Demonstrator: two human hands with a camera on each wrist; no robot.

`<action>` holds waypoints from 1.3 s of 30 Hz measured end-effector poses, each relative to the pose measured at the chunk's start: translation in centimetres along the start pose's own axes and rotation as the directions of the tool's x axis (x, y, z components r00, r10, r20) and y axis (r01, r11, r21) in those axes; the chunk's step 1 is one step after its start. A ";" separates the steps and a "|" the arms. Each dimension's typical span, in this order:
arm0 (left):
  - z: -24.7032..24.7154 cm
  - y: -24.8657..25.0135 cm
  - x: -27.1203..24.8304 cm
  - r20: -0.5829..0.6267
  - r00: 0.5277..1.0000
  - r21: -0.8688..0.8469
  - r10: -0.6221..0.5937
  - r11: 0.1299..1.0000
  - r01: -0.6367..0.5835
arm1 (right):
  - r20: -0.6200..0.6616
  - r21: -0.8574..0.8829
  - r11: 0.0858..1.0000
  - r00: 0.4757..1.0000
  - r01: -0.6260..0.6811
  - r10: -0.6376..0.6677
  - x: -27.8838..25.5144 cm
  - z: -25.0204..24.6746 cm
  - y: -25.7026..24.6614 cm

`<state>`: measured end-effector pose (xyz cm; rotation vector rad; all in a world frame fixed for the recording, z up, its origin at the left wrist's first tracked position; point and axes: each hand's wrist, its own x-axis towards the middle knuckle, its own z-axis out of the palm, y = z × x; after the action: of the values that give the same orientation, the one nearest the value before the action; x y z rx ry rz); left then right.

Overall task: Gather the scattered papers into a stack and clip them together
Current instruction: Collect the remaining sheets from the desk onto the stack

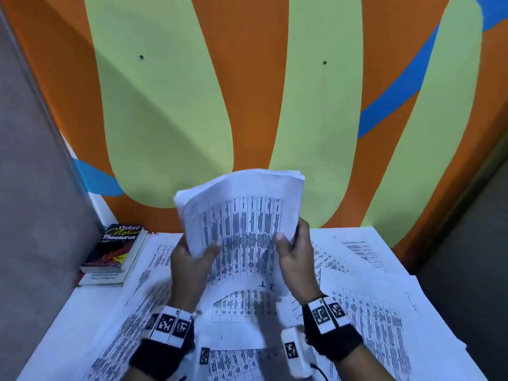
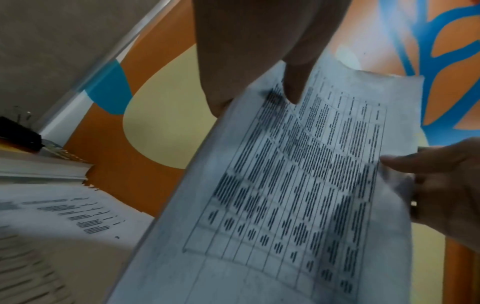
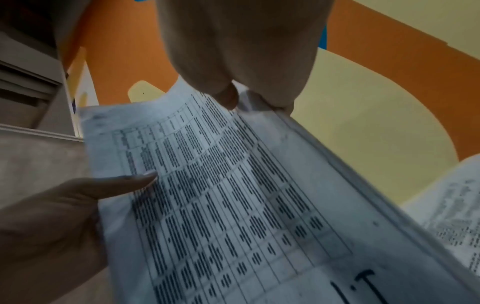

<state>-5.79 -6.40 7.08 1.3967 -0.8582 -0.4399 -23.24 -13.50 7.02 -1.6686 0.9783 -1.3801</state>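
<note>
White loose sheets point(image 1: 384, 312) cover the table point(image 1: 68, 320) near the wall. Above them, a thin stack point(image 1: 242, 215) stands upright, bowing: light, floppy, best gripped at its side edges. Left hand point(image 1: 189, 268) and right hand point(image 1: 295, 259) pinch those edges, thumbs in front.
</note>
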 end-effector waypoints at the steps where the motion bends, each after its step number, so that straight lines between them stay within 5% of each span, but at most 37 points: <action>1: -0.2 -0.3 -0.1 0.016 0.999 -0.002 -0.034 0.999 0.034 | 0.030 -0.020 1.000 0.999 -0.023 0.024 0.0 -0.1 0.2; 5: 0.0 -1.1 -0.4 0.075 0.984 0.079 -0.164 0.984 0.159 | 0.135 -0.265 0.947 0.966 -0.180 0.222 -1.1 -1.7 2.9; 9: 0.9 -0.8 0.2 0.006 0.994 0.121 -0.105 0.987 0.103 | -0.019 -0.530 0.761 0.902 -0.374 0.431 -2.9 -6.6 6.6; 11: 1.1 -0.7 0.8 -0.032 0.998 0.125 -0.062 0.990 0.066 | -0.169 -0.586 0.616 0.823 -0.527 0.543 -4.2 -10.3 8.2; 14: 1.1 -0.9 1.7 -0.052 0.999 0.104 -0.010 0.995 0.015 | -0.408 -0.549 0.370 0.627 -0.750 0.664 -6.4 -15.7 8.9; 17: 1.1 -1.1 2.2 -0.081 0.997 0.127 0.001 0.992 0.010 | -0.516 -0.548 0.126 0.452 -0.827 0.728 -8.1 -19.1 9.0; 20: 1.3 -1.3 2.3 -0.079 0.997 0.136 0.014 0.991 -0.003 | -0.525 -0.594 0.033 0.418 -0.804 0.741 -9.2 -20.2 9.6; 26: 1.5 -2.1 2.3 -0.045 0.999 0.118 0.011 0.993 -0.006 | -0.526 -0.492 0.134 0.416 -0.860 0.742 -9.3 -20.6 11.0; 30: 1.3 -1.8 2.4 -0.085 0.996 0.101 0.028 0.995 -0.019 | -0.546 -0.543 0.347 0.635 -0.765 0.547 -9.5 -21.3 9.4; 33: 0.6 -1.3 2.7 -0.118 0.992 0.119 0.048 0.992 -0.034 | -0.507 -0.509 0.543 0.743 -0.668 0.437 -8.2 -22.7 6.6; 36: -0.8 -1.0 3.3 -0.169 0.984 0.162 0.063 0.986 -0.035 | -0.454 -0.332 0.744 0.790 -0.579 0.412 -5.1 -23.3 3.5; 39: -2.5 -1.1 3.9 -0.217 0.974 0.172 0.068 0.985 -0.031 | -0.346 -0.053 0.814 0.775 -0.578 0.528 -1.4 -21.6 3.2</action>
<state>-1.23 -7.78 7.16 1.5430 -0.7582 -0.1705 -45.08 -15.23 6.61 -1.1204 1.6529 -1.1902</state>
